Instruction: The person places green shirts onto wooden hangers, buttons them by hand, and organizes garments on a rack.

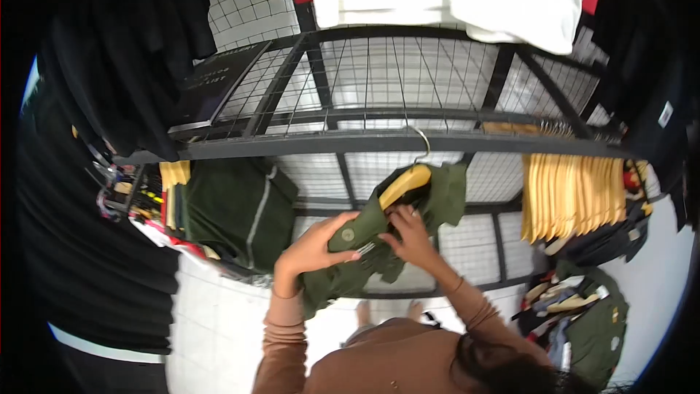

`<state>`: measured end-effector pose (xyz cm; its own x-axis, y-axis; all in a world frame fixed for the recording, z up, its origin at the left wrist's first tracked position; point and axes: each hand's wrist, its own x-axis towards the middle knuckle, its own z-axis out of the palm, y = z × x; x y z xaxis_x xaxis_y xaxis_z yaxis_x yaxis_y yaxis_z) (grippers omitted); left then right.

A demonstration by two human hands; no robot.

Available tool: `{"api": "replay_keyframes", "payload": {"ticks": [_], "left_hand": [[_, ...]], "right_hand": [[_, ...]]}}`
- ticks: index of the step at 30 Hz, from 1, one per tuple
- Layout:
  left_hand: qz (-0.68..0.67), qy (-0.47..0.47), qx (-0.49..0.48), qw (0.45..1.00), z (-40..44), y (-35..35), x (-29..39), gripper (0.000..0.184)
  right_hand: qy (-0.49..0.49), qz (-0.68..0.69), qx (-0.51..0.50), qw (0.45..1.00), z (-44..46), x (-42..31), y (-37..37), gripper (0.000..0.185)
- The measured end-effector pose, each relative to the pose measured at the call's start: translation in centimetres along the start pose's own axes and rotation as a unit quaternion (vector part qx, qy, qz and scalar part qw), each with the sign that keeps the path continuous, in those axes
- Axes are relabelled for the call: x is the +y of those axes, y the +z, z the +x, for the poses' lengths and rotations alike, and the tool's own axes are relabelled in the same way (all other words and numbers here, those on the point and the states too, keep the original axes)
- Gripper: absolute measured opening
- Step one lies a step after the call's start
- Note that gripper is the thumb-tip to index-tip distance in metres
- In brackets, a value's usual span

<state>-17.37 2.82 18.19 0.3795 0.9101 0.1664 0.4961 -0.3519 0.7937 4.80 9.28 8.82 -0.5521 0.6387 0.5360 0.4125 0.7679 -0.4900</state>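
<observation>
Lightly closed in the head view, the left hand (315, 246) had its thumb on the front of the green garment (350, 277), below and to the left of the wooden hanger (405, 185). Just below that hanger, the right hand (413, 239) was half curled, fingertips at the neck opening; whether it pinched any cloth could not be told. The garment hung around the hanger, its body bunched beneath. Its metal hook (423, 144) rose above the hanger beside the dark rail (379, 147), and whether it was seated there was unclear. If it was not, a tug from either hand could have pulled the hanger loose and dropped it with the garment. Uneven pulling could have twisted the hanger, letting one shoulder slide off. Forcing the neck could have strained its seam, as both hands worked close together there. Loose folds below the hanger could also have snagged on the fingers.
</observation>
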Motion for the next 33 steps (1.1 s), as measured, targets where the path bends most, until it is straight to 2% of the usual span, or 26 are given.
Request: {"api": "replay_keyframes", "payload": {"ticks": [1, 2, 3, 6, 7, 9, 10, 11, 13, 14, 15, 17, 18, 20, 22, 25, 27, 28, 30, 32, 33], "left_hand": [[-0.025, 0.006, -0.051, 0.998, -0.1, -0.6, -0.1, 0.067], [-0.047, 0.010, -0.101, 0.994, -0.2, -0.7, -0.5, 0.072], [-0.060, 0.022, -0.090, 0.994, -0.1, -0.6, -1.1, 0.072], [-0.043, 0.103, -0.169, 0.979, 0.2, -1.3, -3.0, 0.088], [-0.042, 0.106, -0.172, 0.979, 0.1, -1.2, -3.5, 0.088], [-0.196, 0.091, -0.194, 0.957, -0.5, 0.2, -4.1, 0.093], [-0.271, 0.080, -0.205, 0.937, -0.7, 0.8, -4.4, 0.096], [-0.270, 0.078, -0.215, 0.935, -0.7, 1.2, -5.0, 0.096], [-0.388, 0.079, -0.200, 0.896, -0.8, 2.4, -6.1, 0.097], [-0.447, 0.076, -0.192, 0.871, -1.1, 3.1, -6.3, 0.098], [-0.451, 0.071, -0.205, 0.866, -1.3, 3.6, -5.9, 0.098], [-0.364, 0.062, -0.156, 0.916, -1.4, 4.0, -4.5, 0.097], [-0.317, 0.061, -0.132, 0.937, -1.5, 4.2, -4.1, 0.097], [-0.329, 0.055, -0.133, 0.933, -1.8, 4.9, -4.1, 0.095], [-0.351, 0.046, -0.094, 0.930, -2.0, 5.6, -4.3, 0.093], [-0.367, 0.048, -0.089, 0.925, -2.2, 6.4, -4.2, 0.091], [-0.376, 0.045, -0.091, 0.921, -2.3, 6.7, -4.3, 0.091], [-0.386, 0.038, -0.084, 0.918, -2.2, 6.8, -4.7, 0.092], [-0.405, 0.021, -0.072, 0.911, -2.4, 7.1, -5.2, 0.094], [-0.408, 0.015, -0.077, 0.910, -2.5, 7.0, -4.4, 0.094], [-0.413, 0.010, -0.067, 0.908, -2.6, 7.0, -3.9, 0.094]], "right_hand": [[0.041, -0.012, 0.019, 0.999, -0.3, 0.0, 0.5, 0.030], [0.033, -0.031, 0.007, 0.999, -0.4, 0.1, 0.8, 0.030], [0.049, -0.027, 0.032, 0.998, -0.6, 0.0, 1.2, 0.030], [0.081, -0.012, 0.095, 0.992, -0.7, -0.4, 2.5, 0.028], [0.088, -0.010, 0.134, 0.987, -0.8, -0.9, 2.7, 0.030], [0.110, -0.004, 0.217, 0.970, -1.4, -2.3, 3.5, 0.035], [0.118, -0.004, 0.223, 0.968, -1.6, -3.0, 3.9, 0.035], [0.122, 0.003, 0.274, 0.954, -2.0, -3.8, 4.2, 0.040], [0.132, 0.012, 0.372, 0.919, -3.0, -5.6, 4.8, 0.051], [0.144, 0.006, 0.376, 0.915, -3.4, -6.6, 5.0, 0.051], [0.127, 0.041, 0.383, 0.914, -3.6, -7.7, 5.3, 0.057], [0.092, 0.108, 0.405, 0.903, -3.3, -10.0, 5.9, 0.069], [0.104, 0.101, 0.416, 0.898, -3.0, -10.9, 6.0, 0.069], [0.046, 0.149, 0.422, 0.893, -1.9, -12.1, 5.8, 0.080], [0.042, 0.154, 0.447, 0.880, -1.1, -12.9, 5.7, 0.082], [0.011, 0.174, 0.480, 0.860, -0.4, -13.7, 5.9, 0.084], [0.082, 0.229, 0.383, 0.891, -1.2, -13.9, 6.9, 0.083], [0.087, 0.223, 0.392, 0.888, -2.0, -13.2, 8.2, 0.083], [0.119, 0.231, 0.316, 0.912, -5.1, -10.3, 12.5, 0.078], [0.203, 0.212, 0.185, 0.938, -10.1, -8.1, 16.6, 0.073], [0.310, 0.243, 0.051, 0.918, -13.0, -7.4, 17.8, 0.073]]}}
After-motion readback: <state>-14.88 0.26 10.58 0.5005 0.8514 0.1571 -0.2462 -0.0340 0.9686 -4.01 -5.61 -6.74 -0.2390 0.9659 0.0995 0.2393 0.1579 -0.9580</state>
